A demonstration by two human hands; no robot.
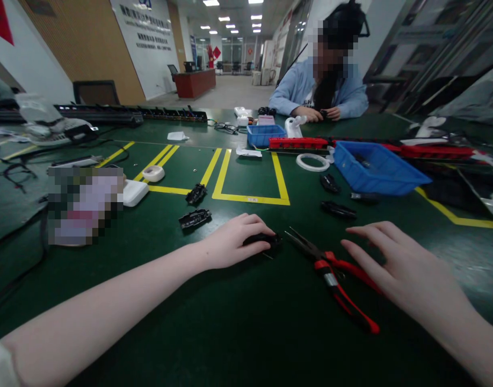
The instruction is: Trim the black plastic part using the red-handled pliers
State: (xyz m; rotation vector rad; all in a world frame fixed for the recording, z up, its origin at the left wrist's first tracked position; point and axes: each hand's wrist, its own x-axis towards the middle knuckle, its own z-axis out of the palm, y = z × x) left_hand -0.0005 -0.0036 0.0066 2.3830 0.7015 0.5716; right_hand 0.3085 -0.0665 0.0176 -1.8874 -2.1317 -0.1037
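The left hand (240, 241) pinched a black part (274, 239) on the tabletop (238, 333); the right hand (407, 269) was spread beside the red pliers (323, 264); holding the part steady seemed wise.

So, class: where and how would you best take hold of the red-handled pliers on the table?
Probably by the red handles, with the right hand coming from the right: the pliers lie with their slim nose pointing away to the left and their handles spread toward that hand's side.
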